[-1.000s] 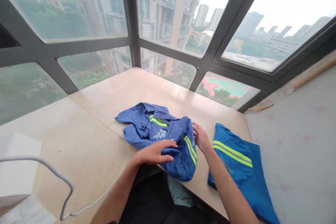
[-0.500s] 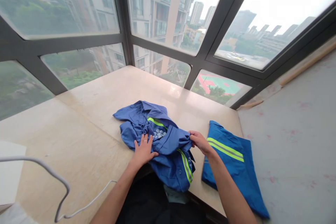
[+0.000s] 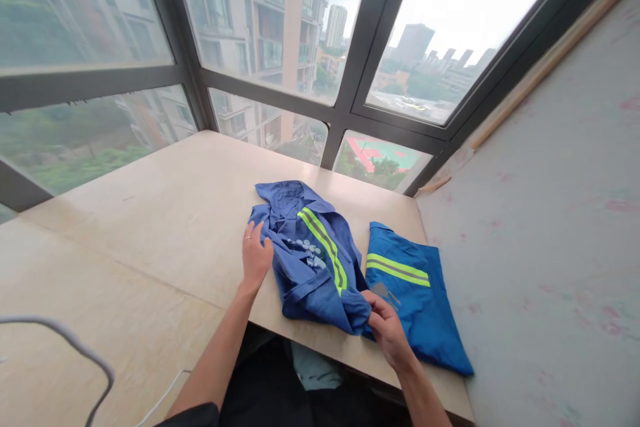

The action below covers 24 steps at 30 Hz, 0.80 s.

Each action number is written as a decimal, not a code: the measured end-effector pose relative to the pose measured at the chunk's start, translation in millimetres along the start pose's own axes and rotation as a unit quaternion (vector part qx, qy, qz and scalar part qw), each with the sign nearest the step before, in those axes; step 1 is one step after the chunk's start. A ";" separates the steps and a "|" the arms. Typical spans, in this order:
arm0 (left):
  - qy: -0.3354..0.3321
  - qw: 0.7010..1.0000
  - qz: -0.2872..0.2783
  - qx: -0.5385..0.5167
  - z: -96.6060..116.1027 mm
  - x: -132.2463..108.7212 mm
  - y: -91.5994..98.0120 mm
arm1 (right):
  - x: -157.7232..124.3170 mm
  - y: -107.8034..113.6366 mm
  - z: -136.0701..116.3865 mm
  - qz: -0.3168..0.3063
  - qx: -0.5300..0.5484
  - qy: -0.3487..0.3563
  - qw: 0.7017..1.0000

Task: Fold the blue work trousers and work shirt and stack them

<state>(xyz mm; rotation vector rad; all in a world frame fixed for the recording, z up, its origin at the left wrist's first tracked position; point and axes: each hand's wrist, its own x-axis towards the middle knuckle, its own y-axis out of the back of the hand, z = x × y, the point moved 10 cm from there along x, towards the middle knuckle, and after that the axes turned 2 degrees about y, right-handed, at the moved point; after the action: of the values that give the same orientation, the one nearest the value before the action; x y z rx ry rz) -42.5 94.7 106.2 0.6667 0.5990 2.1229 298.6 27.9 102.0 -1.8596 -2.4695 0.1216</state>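
A crumpled blue work jacket (image 3: 320,280) lies on the pale tabletop, with a yellow-green and grey reflective stripe and white print showing on its folded cloth. My right hand (image 3: 387,327) pinches the jacket's near right corner between thumb and fingers. At the jacket's left edge is my left hand (image 3: 257,257), thumb and fingers apart, touching the cloth. Just right of the jacket, a folded brighter-blue garment (image 3: 425,320) lies flat, also crossed by a yellow-green stripe. A part of its grey print shows beside my right hand.
The tabletop (image 3: 150,200) runs back to dark-framed windows (image 3: 270,101). A papered wall (image 3: 540,267) borders it on the right. A grey cable (image 3: 65,332) bends across the near left, and a thin white cord (image 3: 165,395) lies near my left forearm.
The jacket has been turned and spread, so its stripe now shows at length across the middle. My left hand has moved up to its left edge; my right hand has come lower. The view has shifted right.
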 end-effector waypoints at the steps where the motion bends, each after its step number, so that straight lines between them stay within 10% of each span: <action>1: 0.017 0.999 -0.023 -0.044 0.6 -12.1 -0.5 | -5.0 -7.4 12.3 0.001 -0.020 -0.011 1.000; 5: 0.090 0.960 -0.251 -0.087 -1.4 -85.9 -28.3 | -2.3 -36.4 26.4 -0.002 -0.040 -0.013 0.999; 12: 0.030 0.882 -0.420 -0.212 40.6 -169.7 -37.9 | 15.7 -118.1 -14.2 -0.342 -0.058 -0.007 0.938; 14: 0.094 0.892 -0.338 -0.285 27.3 -152.0 -21.5 | 36.4 -100.6 -17.2 -0.295 -0.038 -0.022 0.955; 16: 0.208 0.896 -0.139 -0.368 -15.9 -123.1 13.4 | 66.7 -57.5 -15.9 -0.148 -0.035 -0.005 0.988; 19: 0.350 0.798 0.154 -0.466 -90.0 -109.8 59.8 | 96.9 -1.8 3.3 -0.007 -0.088 0.013 0.996; 21: 0.390 0.755 0.222 -0.478 -115.9 -108.8 70.0 | 110.6 18.6 28.0 0.026 -0.140 -0.018 0.990; 24: 0.358 0.815 0.203 -0.408 -112.7 -105.1 80.8 | 121.0 35.3 62.8 0.086 -0.176 -0.099 0.976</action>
<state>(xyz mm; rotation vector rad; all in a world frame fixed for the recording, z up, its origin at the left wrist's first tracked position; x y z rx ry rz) -103.8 -56.3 45.2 -0.5732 -0.1634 2.7075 293.6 151.8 35.1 -2.3072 -2.5900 -0.1425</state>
